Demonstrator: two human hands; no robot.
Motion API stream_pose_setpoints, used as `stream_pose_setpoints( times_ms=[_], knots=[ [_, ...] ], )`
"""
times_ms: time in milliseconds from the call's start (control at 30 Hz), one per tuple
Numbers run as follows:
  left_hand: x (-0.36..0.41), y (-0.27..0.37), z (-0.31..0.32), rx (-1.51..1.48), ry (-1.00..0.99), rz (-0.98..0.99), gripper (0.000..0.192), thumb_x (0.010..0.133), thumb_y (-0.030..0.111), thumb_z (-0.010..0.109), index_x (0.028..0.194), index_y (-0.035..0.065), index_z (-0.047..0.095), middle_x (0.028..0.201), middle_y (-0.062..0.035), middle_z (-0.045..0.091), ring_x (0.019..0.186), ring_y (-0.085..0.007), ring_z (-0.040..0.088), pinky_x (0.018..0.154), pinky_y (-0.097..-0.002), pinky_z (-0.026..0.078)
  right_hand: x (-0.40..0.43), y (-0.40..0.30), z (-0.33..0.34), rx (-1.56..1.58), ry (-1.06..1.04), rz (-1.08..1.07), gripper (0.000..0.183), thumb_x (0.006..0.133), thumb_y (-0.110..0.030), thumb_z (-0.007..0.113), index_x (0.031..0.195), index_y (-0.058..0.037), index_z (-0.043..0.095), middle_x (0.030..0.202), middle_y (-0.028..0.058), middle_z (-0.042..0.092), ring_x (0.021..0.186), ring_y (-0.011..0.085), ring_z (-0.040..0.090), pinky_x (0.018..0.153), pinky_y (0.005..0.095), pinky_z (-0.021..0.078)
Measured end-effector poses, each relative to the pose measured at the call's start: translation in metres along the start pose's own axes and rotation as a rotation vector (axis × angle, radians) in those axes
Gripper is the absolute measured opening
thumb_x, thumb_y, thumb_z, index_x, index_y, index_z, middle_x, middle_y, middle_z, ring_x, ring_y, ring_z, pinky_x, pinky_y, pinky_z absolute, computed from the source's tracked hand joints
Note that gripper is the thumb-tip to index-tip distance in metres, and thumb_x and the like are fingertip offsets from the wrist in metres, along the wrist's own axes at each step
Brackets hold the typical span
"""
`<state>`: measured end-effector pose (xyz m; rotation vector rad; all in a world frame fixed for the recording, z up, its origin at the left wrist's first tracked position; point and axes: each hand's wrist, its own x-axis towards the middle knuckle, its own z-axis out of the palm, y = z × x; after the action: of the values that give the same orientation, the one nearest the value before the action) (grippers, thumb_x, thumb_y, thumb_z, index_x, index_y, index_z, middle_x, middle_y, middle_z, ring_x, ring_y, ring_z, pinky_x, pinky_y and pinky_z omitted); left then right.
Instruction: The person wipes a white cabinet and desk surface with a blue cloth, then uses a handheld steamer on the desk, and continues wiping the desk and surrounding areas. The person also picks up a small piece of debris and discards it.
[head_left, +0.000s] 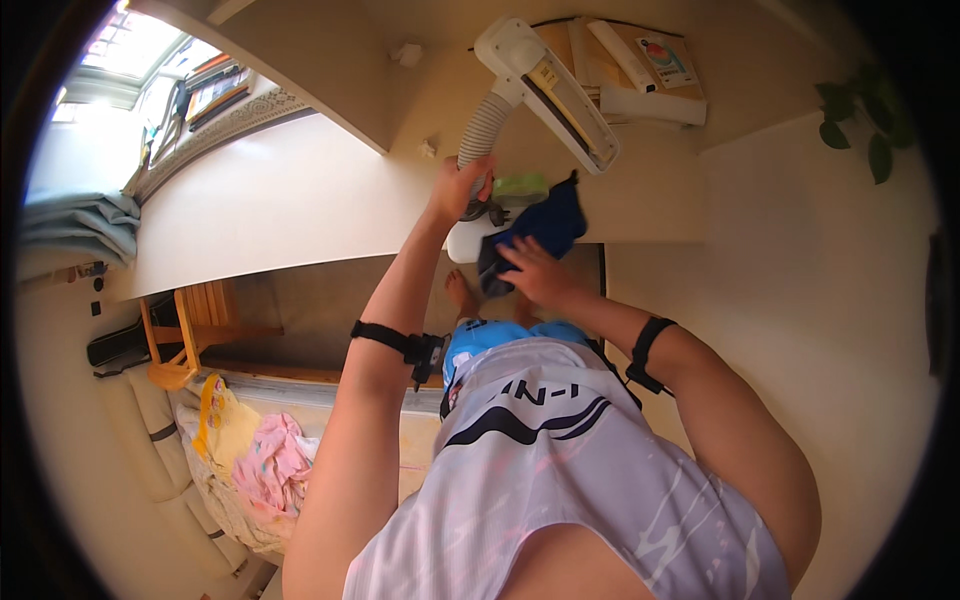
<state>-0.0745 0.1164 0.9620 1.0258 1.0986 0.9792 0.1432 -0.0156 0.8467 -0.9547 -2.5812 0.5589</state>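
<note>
My left hand (459, 184) is wrapped around the ribbed grey gooseneck (487, 126) of a white desk lamp (517, 46), low on the neck. The lamp's long head tilts over the desk, its tube side facing me. Its white base (465, 244) shows at the desk's front edge, partly covered. My right hand (536, 271), slightly blurred, holds a dark blue cloth (553, 223) beside the base. Some of its fingers lie spread over the cloth. Near my left hand are a black plug (497, 215) and a blurred green object (521, 189).
Boxes and papers (622, 67) lie at the back of the desk (652, 210). A vertical panel (322, 67) stands left. Books (217, 90) sit by the window. Below left are a wooden chair (184, 337) and a bed with pink fabric (274, 465). Leaves (870, 112) hang at right.
</note>
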Motion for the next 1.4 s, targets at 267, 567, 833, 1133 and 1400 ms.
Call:
stream_pose_setpoints(
  times_ms=[267,567,833,1133,1400],
  knots=[
    [-0.002,-0.003,0.000,-0.043,0.001,-0.007,0.030,0.090,0.029,0.064,0.083,-0.0003,0.062,0.061,-0.0064,0.058,0.055,-0.0167,0.055,0.058,-0.0326,0.042,0.097,-0.033,0.053,-0.032,0.069,-0.211,0.017,0.087,-0.023,0.065,0.093,-0.0116,0.076,0.155,0.0080,0.051,0.140,0.0429,0.049,0.119,0.0541,0.0390],
    [0.016,-0.003,-0.010,-0.105,-0.068,-0.020,0.030,0.090,0.030,0.064,0.081,0.0015,0.063,0.063,-0.0070,0.059,0.055,-0.0166,0.055,0.057,-0.0318,0.042,0.061,0.011,0.031,-0.193,0.304,-0.328,0.014,0.083,-0.023,0.067,0.087,-0.0146,0.077,0.156,-0.0053,0.050,0.139,0.0372,0.052,0.112,0.0520,0.0483],
    [0.015,-0.002,-0.015,-0.110,-0.091,-0.029,0.034,0.090,0.033,0.063,0.076,0.0030,0.060,0.062,-0.0065,0.057,0.055,-0.0156,0.054,0.056,-0.0311,0.041,-0.008,0.064,-0.033,-0.194,-0.056,-0.084,0.016,0.082,-0.025,0.070,0.096,-0.0219,0.077,0.157,-0.0080,0.049,0.143,0.0296,0.050,0.107,0.0458,0.0540],
    [0.010,0.004,-0.002,-0.087,-0.059,-0.001,0.031,0.089,0.031,0.062,0.076,0.0035,0.058,0.063,-0.0068,0.057,0.055,-0.0155,0.053,0.057,-0.0309,0.041,-0.023,0.063,-0.087,0.415,0.151,0.787,0.025,0.096,-0.025,0.066,0.117,-0.0169,0.074,0.144,0.0029,0.060,0.129,0.0342,0.059,0.096,0.0447,0.0567],
    [0.001,0.007,-0.012,-0.081,-0.003,-0.002,0.034,0.093,0.035,0.058,0.077,0.0053,0.057,0.061,-0.0073,0.056,0.056,-0.0167,0.054,0.058,-0.0294,0.041,0.099,0.040,-0.107,-0.284,0.346,-0.049,0.032,0.094,-0.039,0.069,0.110,-0.0113,0.071,0.123,0.0169,0.063,0.115,0.0384,0.061,0.100,0.0485,0.0503]
  ],
)
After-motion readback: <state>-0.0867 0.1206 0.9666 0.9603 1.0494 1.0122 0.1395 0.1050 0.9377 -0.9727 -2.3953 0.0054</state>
